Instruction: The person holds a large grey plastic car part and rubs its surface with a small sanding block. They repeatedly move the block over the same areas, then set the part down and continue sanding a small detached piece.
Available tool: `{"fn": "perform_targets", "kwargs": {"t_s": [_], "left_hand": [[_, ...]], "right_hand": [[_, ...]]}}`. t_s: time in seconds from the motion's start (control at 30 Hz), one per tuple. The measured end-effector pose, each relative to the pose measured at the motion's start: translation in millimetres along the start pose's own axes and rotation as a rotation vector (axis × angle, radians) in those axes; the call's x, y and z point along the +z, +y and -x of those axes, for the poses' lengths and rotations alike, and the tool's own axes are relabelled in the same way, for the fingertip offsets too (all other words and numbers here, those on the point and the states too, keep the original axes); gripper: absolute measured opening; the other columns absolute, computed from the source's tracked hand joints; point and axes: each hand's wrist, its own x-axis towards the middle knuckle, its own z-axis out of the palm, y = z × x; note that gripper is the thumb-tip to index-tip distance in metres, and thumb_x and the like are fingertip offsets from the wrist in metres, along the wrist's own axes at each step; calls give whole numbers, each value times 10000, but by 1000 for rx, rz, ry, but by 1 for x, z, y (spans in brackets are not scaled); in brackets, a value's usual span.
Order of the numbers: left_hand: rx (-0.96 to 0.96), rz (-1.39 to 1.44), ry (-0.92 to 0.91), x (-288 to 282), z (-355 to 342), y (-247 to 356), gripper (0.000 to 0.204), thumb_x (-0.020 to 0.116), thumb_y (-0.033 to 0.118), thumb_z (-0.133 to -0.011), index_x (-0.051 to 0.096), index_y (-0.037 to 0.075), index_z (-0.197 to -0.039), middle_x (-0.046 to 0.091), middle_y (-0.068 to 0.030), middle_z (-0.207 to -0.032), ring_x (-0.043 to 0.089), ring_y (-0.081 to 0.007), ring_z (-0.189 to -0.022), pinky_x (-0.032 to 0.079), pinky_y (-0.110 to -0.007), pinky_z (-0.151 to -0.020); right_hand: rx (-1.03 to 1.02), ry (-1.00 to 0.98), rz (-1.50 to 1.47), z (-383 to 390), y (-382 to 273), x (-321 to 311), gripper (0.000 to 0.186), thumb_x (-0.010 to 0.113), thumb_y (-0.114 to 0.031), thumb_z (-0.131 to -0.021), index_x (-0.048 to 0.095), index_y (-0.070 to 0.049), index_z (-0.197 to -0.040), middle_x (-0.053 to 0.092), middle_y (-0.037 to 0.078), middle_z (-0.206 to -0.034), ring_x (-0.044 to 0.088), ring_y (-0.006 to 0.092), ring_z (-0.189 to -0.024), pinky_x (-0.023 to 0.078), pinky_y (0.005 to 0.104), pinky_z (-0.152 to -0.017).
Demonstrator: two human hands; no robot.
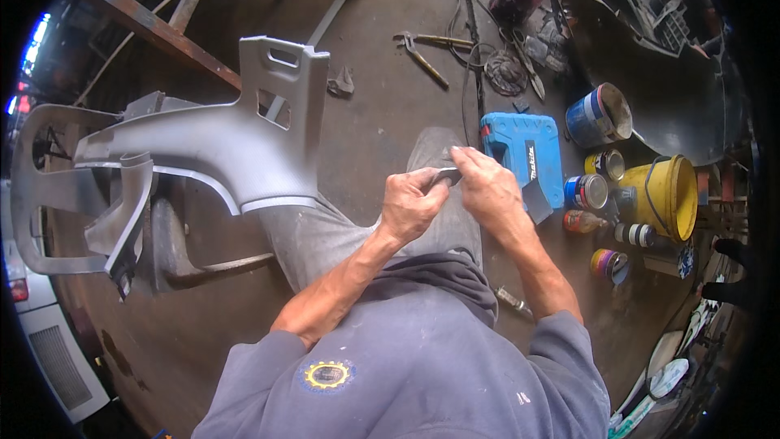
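In front of my lap, both hands meet at a small, thin, dark grey piece (446, 175); it looks folded, and its kind is unclear. My left hand (412, 206) is closed, pinching the piece between thumb and fingers. From the other side my right hand (490, 189) grips its far end with bent fingers. Most of the piece is hidden by the fingers. To the left, a large grey moulded trim panel (203, 142) with slots in its upper end reaches over beside my knee.
Right of my knee lies a blue tool case (522, 142). Beyond it are paint cans (587, 193), a yellow bucket (662, 195) and a dark curved panel (691, 89). Pliers (422, 58) and cables lie on the floor ahead. A rusty beam (154, 28) stands at upper left.
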Motion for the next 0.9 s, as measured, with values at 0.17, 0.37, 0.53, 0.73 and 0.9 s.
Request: {"fn": "perform_targets", "kwargs": {"t_s": [0.17,0.37,0.53,0.73,0.9], "left_hand": [[69,28,13,-8,-14,-6,141,674,126,-866,739,8,-907,683,-34,-768,557,-58,-586,442,-278,-515],[-116,293,-28,-6,-18,3,202,690,124,-903,679,5,-1066,712,-46,-801,598,-59,-607,483,-216,-523],[-45,247,29,-4,-15,9,163,640,57,-880,716,-29,-995,717,-34,-797,634,-69,-681,519,-253,-605],[67,186,47,2,-10,8,150,619,47,-885,719,-27,-968,731,-65,-790,639,-88,-709,517,-269,-627],[64,141,25,2,-11,2,150,619,51,-882,707,-42,-961,734,-85,-795,641,-100,-720,521,-265,-653]], "right_hand": [[64,162,-168,-1,-3,-19,414,539,59,-831,611,18,-1236,650,236,-1215,650,380,-1098,539,419,-942],[115,188,-305,0,-17,-11,429,529,62,-834,593,33,-1258,641,257,-1213,641,392,-1109,530,422,-951],[30,229,-205,-7,-18,-9,428,553,48,-824,587,43,-1250,642,258,-1213,639,396,-1115,535,424,-945],[-185,179,7,-16,-6,2,424,610,21,-797,585,68,-1217,648,269,-1183,645,398,-1098,546,435,-932],[-101,94,-48,-17,-8,-3,418,611,23,-785,594,70,-1200,648,268,-1185,636,386,-1137,530,444,-966]]}}
